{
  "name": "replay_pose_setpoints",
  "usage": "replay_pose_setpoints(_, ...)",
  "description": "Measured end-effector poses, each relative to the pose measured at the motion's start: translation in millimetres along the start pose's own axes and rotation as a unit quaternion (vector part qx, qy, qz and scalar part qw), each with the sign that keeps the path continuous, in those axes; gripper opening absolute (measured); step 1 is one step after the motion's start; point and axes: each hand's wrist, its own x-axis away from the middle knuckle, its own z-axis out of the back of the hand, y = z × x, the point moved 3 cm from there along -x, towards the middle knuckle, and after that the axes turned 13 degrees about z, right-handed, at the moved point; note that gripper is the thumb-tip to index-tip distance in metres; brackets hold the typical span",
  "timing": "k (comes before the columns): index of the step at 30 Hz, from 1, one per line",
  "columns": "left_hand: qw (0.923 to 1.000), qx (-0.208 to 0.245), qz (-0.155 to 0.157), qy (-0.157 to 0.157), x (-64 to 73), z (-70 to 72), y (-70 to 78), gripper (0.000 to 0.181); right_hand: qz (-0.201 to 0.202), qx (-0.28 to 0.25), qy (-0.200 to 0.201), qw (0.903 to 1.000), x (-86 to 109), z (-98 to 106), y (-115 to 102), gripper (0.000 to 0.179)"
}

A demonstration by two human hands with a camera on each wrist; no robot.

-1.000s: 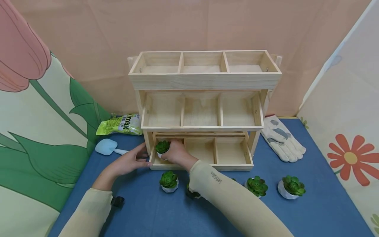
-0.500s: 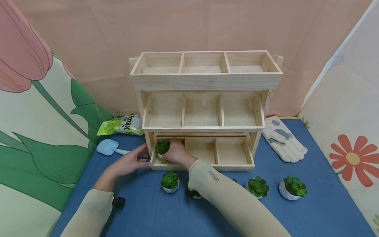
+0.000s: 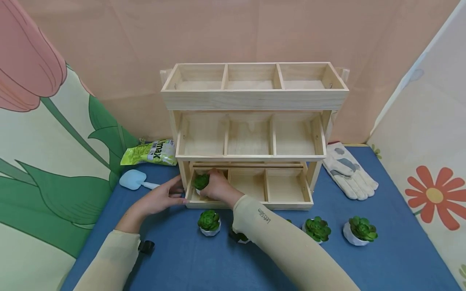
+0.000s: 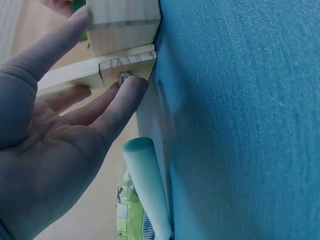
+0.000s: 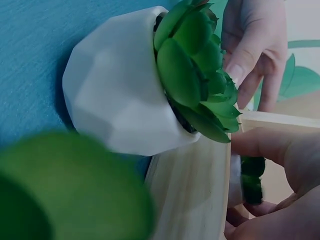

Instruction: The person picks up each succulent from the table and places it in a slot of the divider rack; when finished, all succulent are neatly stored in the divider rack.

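My right hand (image 3: 219,189) holds a small potted succulent (image 3: 201,181) by its white pot, down inside the left compartment of the bottom tray (image 3: 255,205) of a wooden plant stand. Fingers and wrist hide much of that pot. In the right wrist view, the tray's front board partly covers the held pot too. At the stand's left end, my left hand (image 3: 160,198) touches the frame, its fingers extended. The left wrist view has the left thumb (image 4: 55,45) near the tray's corner and the fingers against the stand's leg. Another potted succulent (image 3: 209,222) stands before the tray.
More succulents, including one at right (image 3: 359,230), stand along the blue table (image 3: 276,258); the right sleeve partly covers some. A light blue trowel (image 3: 133,179) and green bag (image 3: 149,152) lie left. White gloves (image 3: 347,171) lie right. Two upper trays overhang the bottom one.
The held succulent has sunk slightly lower into the left compartment. My left hand stays at the tray's corner, and the other plants stay in place.
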Motion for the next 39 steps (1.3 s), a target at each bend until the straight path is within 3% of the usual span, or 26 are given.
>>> replay_pose_setpoints(5,1.0000,-0.003,0.001,0.001,0.5,-0.4,0.3,0.093,0.000,0.011,-0.006,0.9999,3.4,1.5,-1.5,0.084)
replay_pose_setpoints(10,1.0000,-0.006,0.002,0.001,1.3,-0.4,0.2,0.094,0.006,-0.012,-0.005,0.9999,8.3,4.1,-1.4,0.084)
replay_pose_setpoints(18,0.9999,-0.010,0.003,0.005,1.5,-0.1,-0.8,0.095,0.057,-0.066,0.013,0.9961,18.8,12.0,-3.0,0.082)
replay_pose_setpoints(31,1.0000,-0.003,-0.001,-0.004,-0.3,-0.2,-1.2,0.098,0.083,-0.077,0.042,0.9927,53.9,30.3,-23.6,0.083)
replay_pose_setpoints(39,1.0000,-0.003,-0.002,-0.004,-0.3,1.0,0.6,0.097,0.107,-0.123,0.065,0.9845,77.7,35.4,-32.8,0.078)
